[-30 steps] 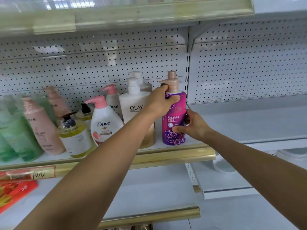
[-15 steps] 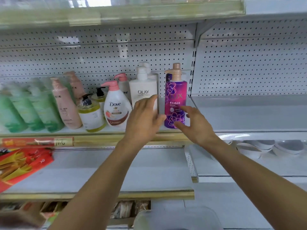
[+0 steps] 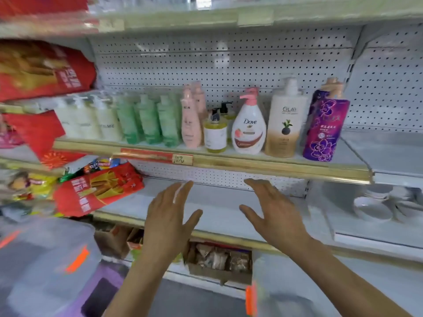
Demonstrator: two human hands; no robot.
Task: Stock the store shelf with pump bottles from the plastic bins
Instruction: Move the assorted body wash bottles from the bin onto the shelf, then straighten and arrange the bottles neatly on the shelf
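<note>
Purple pump bottle [image 3: 325,129] stands at 2 o'clock in the head view, last in the row on the gold-edged shelf [image 3: 251,164], just beside the Olay bottle [image 3: 286,124]. Below, near 6 o'clock, the left hand [image 3: 167,216] and right hand [image 3: 272,213] hover with fingers spread, holding nothing. A clear plastic bin [image 3: 45,259] sits at 8 o'clock.

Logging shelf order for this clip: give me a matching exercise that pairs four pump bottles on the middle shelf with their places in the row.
Things
1. purple flower-printed plastic pump bottle
2. white Dove bottle with pink pump
3. cream Olay bottle with white pump
4. small yellow bottle with black pump, front one

Places
a. directly right of the tall pink bottle
b. right end of the row
c. between Dove and purple
d. between yellow and Olay

Pairs: 1-b, 2-d, 3-c, 4-a
</note>
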